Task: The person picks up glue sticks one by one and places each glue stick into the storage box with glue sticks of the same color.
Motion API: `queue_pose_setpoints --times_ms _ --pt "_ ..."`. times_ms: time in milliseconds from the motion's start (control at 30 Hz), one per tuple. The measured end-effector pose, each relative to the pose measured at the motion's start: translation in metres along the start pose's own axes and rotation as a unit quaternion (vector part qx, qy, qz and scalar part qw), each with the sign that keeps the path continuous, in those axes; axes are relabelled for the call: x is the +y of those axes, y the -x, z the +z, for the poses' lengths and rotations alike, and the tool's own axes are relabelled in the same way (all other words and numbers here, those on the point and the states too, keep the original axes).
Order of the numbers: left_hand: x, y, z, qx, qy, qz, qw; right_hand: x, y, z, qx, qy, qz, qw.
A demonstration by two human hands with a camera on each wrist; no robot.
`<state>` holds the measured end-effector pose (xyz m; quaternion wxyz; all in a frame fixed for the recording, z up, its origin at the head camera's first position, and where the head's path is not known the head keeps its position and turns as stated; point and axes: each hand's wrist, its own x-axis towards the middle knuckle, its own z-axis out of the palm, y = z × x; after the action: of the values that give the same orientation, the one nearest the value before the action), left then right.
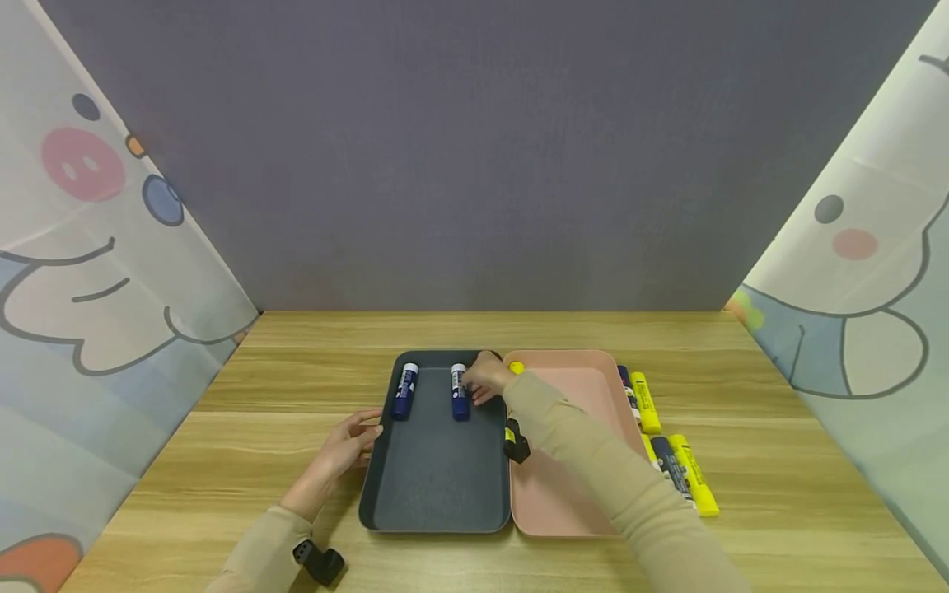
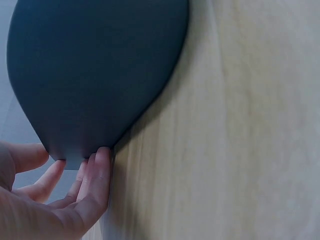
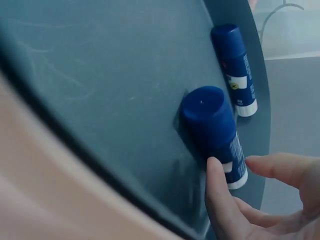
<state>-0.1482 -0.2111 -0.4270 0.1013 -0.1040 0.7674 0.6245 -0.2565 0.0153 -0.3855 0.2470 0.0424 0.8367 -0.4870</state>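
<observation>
My right hand [image 1: 487, 377] pinches a dark blue glue stick [image 1: 460, 394] lying in the dark grey tray [image 1: 441, 523]. In the right wrist view, thumb and fingers sit on either side of that glue stick [image 3: 212, 125], near its white end. Another blue glue stick [image 1: 404, 392] lies in the same tray by its left wall, apart from both hands. Beside the tray's left edge, my left hand [image 1: 347, 447] touches the rim with its fingertips. The left wrist view has those fairly straight fingers [image 2: 97, 175] against the tray's side [image 2: 100, 85].
A pink tray [image 1: 582, 366] adjoins the grey one, partly covered by my right forearm. A yellow object [image 1: 516, 367] shows at its far left corner. To the right lie yellow glue sticks [image 1: 646, 402] and dark blue glue sticks [image 1: 670, 469] on the wooden table [image 1: 778, 428]. A grey panel rises behind.
</observation>
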Motion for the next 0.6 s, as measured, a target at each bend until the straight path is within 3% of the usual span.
queue_pose_setpoints --times_ms 167,467,600 --pt "-0.002 -0.001 -0.001 -0.003 0.002 0.005 1.0000 -0.003 0.006 -0.001 -0.012 -0.006 -0.026 0.9996" --pt "-0.008 -0.002 -0.005 -0.037 0.026 0.042 0.9981 -0.004 0.020 -0.009 -0.065 0.006 -0.072 0.9953" --pt "-0.003 -0.001 -0.003 -0.026 0.017 0.025 0.9992 -0.005 0.029 -0.015 -0.085 0.019 -0.089 0.9922"
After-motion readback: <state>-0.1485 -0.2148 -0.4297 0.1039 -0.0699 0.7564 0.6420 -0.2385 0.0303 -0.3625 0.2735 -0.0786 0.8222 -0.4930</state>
